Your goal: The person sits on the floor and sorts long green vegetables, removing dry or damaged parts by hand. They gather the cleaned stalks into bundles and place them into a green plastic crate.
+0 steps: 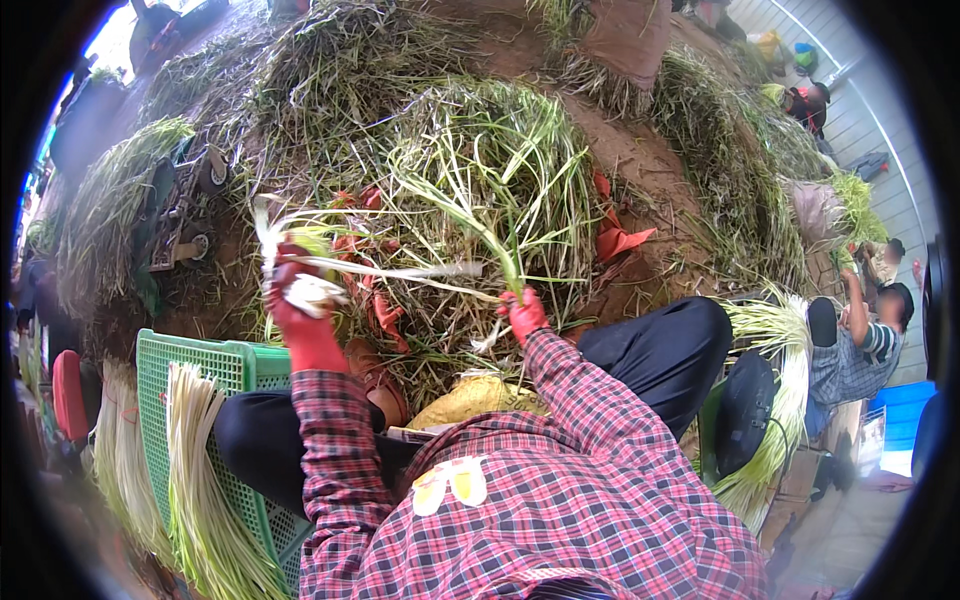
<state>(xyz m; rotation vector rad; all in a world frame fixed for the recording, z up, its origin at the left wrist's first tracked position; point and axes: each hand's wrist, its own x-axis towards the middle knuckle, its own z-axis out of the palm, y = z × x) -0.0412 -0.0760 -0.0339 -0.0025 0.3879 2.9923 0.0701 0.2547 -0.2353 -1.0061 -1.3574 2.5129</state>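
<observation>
My left hand, in a red glove, is closed around pale white stalks. Their ends stick out on both sides and are partly blurred. To its right, my right hand, also red-gloved, grips the base of a tuft of long green leaves that fans up and away from me. A thin pale strand stretches between the two hands. Below both hands lies a heap of cut leaves and trimmings. Shreds of red material poke out of it.
A green plastic crate with a bundle of long pale stalks hanging over its side stands at my left. A yellow sack lies between my legs. More stalks lie at my right, near a seated person. A small wheeled cart stands far left.
</observation>
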